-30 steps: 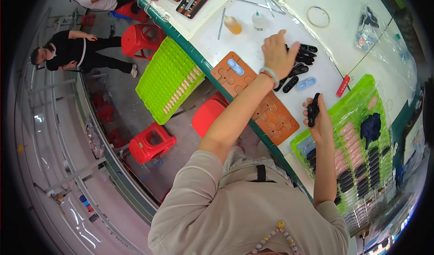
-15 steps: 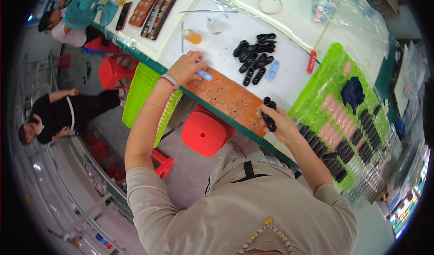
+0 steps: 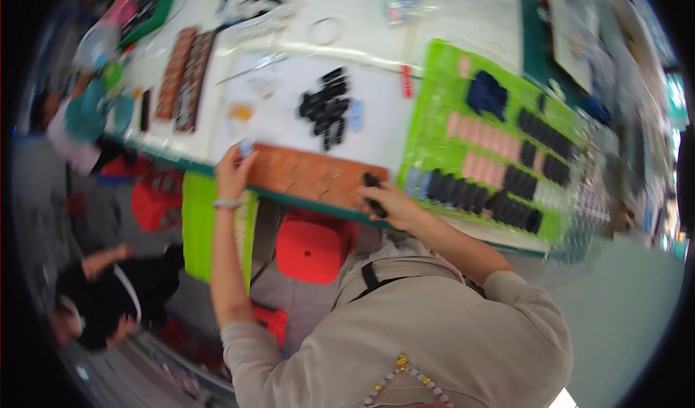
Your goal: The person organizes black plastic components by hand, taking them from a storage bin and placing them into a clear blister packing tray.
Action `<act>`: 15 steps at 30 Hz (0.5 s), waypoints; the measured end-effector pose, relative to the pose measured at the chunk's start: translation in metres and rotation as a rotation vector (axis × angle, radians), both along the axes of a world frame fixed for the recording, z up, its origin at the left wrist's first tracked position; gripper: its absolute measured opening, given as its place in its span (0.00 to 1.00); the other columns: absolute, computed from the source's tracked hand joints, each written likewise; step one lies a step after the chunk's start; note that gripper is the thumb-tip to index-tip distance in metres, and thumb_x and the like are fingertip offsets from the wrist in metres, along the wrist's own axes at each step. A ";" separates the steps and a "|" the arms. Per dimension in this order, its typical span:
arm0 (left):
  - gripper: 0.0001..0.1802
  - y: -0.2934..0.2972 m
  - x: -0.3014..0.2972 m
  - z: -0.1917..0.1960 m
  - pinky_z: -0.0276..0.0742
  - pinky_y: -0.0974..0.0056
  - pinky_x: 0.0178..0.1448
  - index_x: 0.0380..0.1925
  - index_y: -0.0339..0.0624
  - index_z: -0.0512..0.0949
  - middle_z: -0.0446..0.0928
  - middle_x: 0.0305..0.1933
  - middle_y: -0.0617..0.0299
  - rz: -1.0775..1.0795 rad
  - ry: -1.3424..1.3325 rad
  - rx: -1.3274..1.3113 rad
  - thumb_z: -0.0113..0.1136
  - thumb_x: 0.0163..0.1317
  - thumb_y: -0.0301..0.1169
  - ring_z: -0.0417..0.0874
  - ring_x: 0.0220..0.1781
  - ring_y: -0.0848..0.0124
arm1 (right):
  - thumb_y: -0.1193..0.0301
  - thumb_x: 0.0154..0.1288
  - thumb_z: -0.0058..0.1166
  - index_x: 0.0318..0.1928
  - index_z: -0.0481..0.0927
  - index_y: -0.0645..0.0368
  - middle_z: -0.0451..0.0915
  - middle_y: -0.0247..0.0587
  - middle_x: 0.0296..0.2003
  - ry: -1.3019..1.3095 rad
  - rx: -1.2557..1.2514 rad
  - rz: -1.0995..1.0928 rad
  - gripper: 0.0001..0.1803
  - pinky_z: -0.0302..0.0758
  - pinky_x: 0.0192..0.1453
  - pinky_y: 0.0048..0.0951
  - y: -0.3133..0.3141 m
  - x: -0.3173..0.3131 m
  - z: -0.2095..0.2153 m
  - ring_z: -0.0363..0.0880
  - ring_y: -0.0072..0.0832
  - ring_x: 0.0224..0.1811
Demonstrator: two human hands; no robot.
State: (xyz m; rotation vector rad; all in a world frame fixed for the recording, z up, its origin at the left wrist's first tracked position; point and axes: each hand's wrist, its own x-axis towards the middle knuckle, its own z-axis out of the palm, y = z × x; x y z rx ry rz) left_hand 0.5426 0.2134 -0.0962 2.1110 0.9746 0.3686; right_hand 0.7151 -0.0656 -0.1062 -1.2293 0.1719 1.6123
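Note:
My left hand point(image 3: 233, 173) is closed on a small light-blue oblong piece point(image 3: 246, 147) at the left end of an orange-brown board point(image 3: 304, 173) with shaped recesses. At the board's right end my right hand point(image 3: 394, 204) grips black oblong pieces point(image 3: 374, 199); blur hides how many. Beyond the board, a heap of black oblong pieces point(image 3: 322, 107) lies on a white sheet point(image 3: 271, 129). Another light-blue piece point(image 3: 355, 115) rests just right of the heap.
At the right lies a bright green ridged tray point(image 3: 427, 107) with rows of black, pink and blue pieces and a dark blue cloth point(image 3: 486, 95). Two brown strips point(image 3: 176, 75) lie far left. A red stool point(image 3: 311, 249) stands under the table edge; another person point(image 3: 108, 292) is at the left.
The whole view has swung, so the table and tray appear further left and more level. Both hands keep their pieces at the two ends of the board.

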 end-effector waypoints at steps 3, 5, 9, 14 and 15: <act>0.11 -0.036 -0.033 -0.009 0.69 0.76 0.29 0.35 0.39 0.74 0.75 0.26 0.68 0.208 -0.334 -0.403 0.58 0.52 0.31 0.73 0.27 0.81 | 0.64 0.53 0.52 0.29 0.71 0.55 0.71 0.30 0.18 0.011 0.057 -0.015 0.09 0.62 0.18 0.16 0.001 -0.007 0.001 0.68 0.17 0.18; 0.15 -0.065 -0.050 -0.010 0.69 0.77 0.28 0.41 0.39 0.71 0.76 0.29 0.65 0.293 -0.338 -0.562 0.57 0.53 0.31 0.75 0.28 0.81 | 0.66 0.54 0.51 0.29 0.72 0.56 0.72 0.30 0.20 0.015 0.053 -0.039 0.08 0.62 0.18 0.16 0.003 -0.009 0.003 0.68 0.18 0.18; 0.23 -0.121 -0.070 0.024 0.68 0.78 0.26 0.49 0.36 0.66 0.76 0.30 0.63 0.317 -0.560 -0.756 0.57 0.51 0.24 0.75 0.28 0.79 | 0.69 0.55 0.52 0.32 0.71 0.59 0.73 0.32 0.23 -0.013 0.019 -0.090 0.08 0.65 0.18 0.18 0.014 -0.009 0.006 0.69 0.18 0.19; 0.29 -0.172 -0.092 0.089 0.69 0.77 0.26 0.52 0.35 0.63 0.74 0.30 0.62 0.339 -0.690 -0.840 0.56 0.47 0.17 0.75 0.29 0.78 | 0.67 0.57 0.50 0.32 0.70 0.60 0.71 0.34 0.20 -0.131 0.115 -0.053 0.09 0.62 0.15 0.16 0.029 0.005 -0.002 0.67 0.18 0.16; 0.29 -0.176 -0.095 0.098 0.69 0.77 0.26 0.52 0.35 0.62 0.74 0.30 0.62 0.324 -0.708 -0.857 0.56 0.46 0.17 0.75 0.28 0.78 | 0.65 0.57 0.50 0.31 0.70 0.61 0.69 0.33 0.18 -0.246 0.079 -0.030 0.11 0.62 0.14 0.16 0.034 0.009 -0.005 0.65 0.18 0.14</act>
